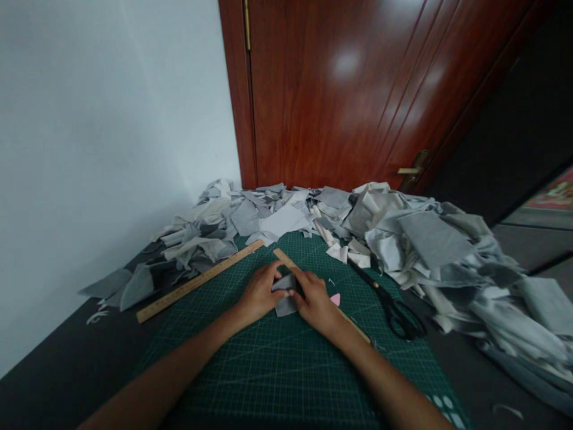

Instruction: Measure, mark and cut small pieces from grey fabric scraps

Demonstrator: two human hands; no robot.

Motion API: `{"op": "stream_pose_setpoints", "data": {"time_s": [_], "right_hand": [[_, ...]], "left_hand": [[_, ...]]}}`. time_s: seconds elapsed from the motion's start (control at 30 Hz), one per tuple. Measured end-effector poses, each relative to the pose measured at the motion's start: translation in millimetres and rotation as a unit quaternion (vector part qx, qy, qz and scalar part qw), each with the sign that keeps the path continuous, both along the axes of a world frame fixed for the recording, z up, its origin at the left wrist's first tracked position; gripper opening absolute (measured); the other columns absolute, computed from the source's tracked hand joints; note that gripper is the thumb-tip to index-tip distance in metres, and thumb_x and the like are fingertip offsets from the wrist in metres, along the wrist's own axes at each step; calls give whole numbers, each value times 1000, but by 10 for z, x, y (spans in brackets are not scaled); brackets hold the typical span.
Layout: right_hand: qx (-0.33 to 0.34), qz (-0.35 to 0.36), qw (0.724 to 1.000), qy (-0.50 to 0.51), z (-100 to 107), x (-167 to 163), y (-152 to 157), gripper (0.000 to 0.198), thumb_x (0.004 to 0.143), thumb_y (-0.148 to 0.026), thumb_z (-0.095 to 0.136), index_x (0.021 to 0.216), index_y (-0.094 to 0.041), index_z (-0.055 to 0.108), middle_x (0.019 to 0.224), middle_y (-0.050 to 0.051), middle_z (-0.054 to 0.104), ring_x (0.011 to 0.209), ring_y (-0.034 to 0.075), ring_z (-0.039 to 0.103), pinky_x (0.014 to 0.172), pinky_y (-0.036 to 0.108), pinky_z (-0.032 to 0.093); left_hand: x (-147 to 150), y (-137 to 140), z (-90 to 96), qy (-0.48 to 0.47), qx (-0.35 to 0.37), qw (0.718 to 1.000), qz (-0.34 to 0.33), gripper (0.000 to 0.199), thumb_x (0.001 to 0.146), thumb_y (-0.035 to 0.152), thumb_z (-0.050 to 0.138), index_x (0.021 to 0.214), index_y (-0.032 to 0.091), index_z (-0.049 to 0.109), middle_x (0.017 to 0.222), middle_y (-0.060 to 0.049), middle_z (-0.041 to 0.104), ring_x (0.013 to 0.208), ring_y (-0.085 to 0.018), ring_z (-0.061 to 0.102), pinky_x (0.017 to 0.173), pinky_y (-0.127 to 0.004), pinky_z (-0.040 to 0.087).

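Observation:
A small piece of grey fabric [285,307] lies between my hands on the green cutting mat [277,370]. My left hand [259,291] pinches its left side between thumb and fingers. From the right, my right hand [316,298] grips the same piece, its thumb close to the left thumb. A wooden ruler [285,258] runs slantwise under or behind my right hand, its far end showing beyond the fingers. Just right of that hand a pink piece [335,299], perhaps tailor's chalk, rests on the mat.
Black-handled scissors [394,307] lie on the mat's right. Another wooden ruler [197,282] slants along its left side. Heaped grey and white fabric scraps [430,239] curve around the back and both sides. Behind stand a white wall [111,119] and a reddish-brown door [322,101].

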State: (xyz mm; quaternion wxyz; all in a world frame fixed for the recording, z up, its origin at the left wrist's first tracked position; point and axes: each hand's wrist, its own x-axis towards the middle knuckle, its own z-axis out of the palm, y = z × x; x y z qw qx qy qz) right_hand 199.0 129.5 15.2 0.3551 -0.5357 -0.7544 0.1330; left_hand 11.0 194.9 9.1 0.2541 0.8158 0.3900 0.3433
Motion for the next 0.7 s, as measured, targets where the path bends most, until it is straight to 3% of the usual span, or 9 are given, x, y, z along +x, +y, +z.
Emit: {"op": "stream_pose_setpoints", "data": {"time_s": [0.13,0.23,0.3,0.4,0.47,0.6,0.7], "right_hand": [[17,40,995,91,-63,-5,-4,66,90,-17,64,151,-28,44,138,13,60,126,32,56,105,51,44],[36,92,971,216,-95,-27,25,54,94,-21,60,147,-31,47,142,9,58,128,27,55,109,46,43],[33,85,953,290,-109,-57,48,45,96,-25,60,140,-30,52,130,8,64,115,25,62,101,41,49],[9,58,927,369,-115,-87,81,28,94,-31,63,122,-27,63,107,5,69,94,22,65,84,35,53],[-6,54,918,393,-98,-70,101,23,93,-34,64,114,-26,68,105,5,70,93,22,65,82,33,52],[-42,80,918,387,-7,65,124,25,95,-37,60,111,-26,75,99,3,74,88,22,67,80,33,51],[-47,133,938,317,68,175,113,26,96,-33,58,110,-28,79,97,3,77,86,21,67,81,34,51]], "left_hand": [[40,18,-2,-169,-100,980,-7,61,75,18,71,133,22,55,86,1,66,80,-19,63,77,-32,48],[77,-16,92,-319,-233,918,-43,74,69,25,83,135,18,52,86,-1,70,81,-19,67,74,-29,50],[104,-67,158,-375,-301,876,-47,78,65,25,90,134,18,54,95,-5,74,87,-21,69,76,-29,52],[147,-141,202,-437,-417,796,-39,56,69,30,91,117,14,67,102,-10,76,88,-22,71,78,-31,55],[172,-166,196,-464,-457,759,-24,42,70,29,91,103,11,72,98,-12,77,84,-22,72,78,-33,57],[182,-167,189,-495,-430,755,6,34,70,25,90,98,12,74,93,-10,78,80,-20,72,73,-31,58],[156,-163,218,-489,-428,760,5,34,71,27,90,98,12,75,91,-10,78,76,-21,72,70,-31,59]]}}
